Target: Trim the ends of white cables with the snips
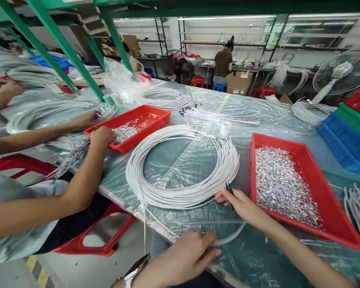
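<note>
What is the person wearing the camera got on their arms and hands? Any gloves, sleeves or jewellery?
No gloves: both hands are bare. The left hand has a wristwatch with a silvery metal case and dark face at the wrist. The right hand shows no ring or band, and the right forearm is uncovered as far as the picture reaches, with no sleeve in sight.

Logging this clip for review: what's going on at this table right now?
A person at a plastic-covered table holds one white wire between both hands: the left hand grips it near the table edge, the right hand rests by the big coil of white wires. A red tray of small metal pieces sits beside it. A co-worker's hand reaches into another red tray.
</note>
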The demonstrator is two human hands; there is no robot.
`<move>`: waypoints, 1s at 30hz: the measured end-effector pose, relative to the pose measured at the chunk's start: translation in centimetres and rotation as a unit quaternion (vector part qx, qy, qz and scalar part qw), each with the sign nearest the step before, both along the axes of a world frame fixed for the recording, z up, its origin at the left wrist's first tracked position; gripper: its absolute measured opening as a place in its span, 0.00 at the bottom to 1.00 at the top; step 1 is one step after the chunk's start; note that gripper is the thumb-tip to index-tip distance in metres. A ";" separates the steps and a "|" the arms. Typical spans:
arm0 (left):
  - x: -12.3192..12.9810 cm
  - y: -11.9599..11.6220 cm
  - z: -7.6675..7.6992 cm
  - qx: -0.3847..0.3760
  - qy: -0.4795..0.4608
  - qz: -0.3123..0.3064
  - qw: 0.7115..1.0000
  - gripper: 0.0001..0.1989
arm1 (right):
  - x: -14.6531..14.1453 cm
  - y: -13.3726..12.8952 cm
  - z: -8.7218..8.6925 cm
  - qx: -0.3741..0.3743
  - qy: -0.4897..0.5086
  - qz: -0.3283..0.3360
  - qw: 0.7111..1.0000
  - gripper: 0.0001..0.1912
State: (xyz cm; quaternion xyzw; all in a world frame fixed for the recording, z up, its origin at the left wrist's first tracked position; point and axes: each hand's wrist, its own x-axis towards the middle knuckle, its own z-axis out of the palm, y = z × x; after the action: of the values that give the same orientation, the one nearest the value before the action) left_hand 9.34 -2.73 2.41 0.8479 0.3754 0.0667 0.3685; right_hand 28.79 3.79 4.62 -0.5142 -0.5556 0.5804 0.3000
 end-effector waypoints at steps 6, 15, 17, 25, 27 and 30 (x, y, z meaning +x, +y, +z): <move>5.0 2.1 1.4 -0.116 -0.111 0.059 0.985 0.16 | 5.4 -4.1 3.3 0.046 -0.009 -0.072 0.996 0.29; 5.6 4.2 6.8 -0.093 -0.229 0.144 0.958 0.22 | 9.7 -5.5 1.9 0.061 0.028 -0.166 0.984 0.27; 5.6 4.3 7.7 -0.060 -0.245 0.163 0.954 0.21 | 9.1 -4.8 1.8 0.076 0.048 -0.161 0.983 0.27; 10.3 6.7 4.7 -0.207 -0.290 0.034 0.934 0.19 | 7.5 -3.8 2.8 0.172 0.104 -0.185 0.962 0.19; 11.1 6.6 4.2 -0.230 -0.313 0.022 0.921 0.19 | 7.5 -3.9 2.9 0.186 0.100 -0.177 0.961 0.18; 11.4 6.6 3.9 -0.220 -0.337 0.013 0.915 0.20 | 7.5 -4.2 2.7 0.194 0.081 -0.161 0.964 0.14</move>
State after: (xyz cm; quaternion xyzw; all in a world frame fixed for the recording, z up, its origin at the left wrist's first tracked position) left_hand 20.74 3.85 6.27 0.6680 0.2448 0.2686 0.6493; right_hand 36.30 -0.41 7.34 -0.4800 -0.5410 0.4457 0.5275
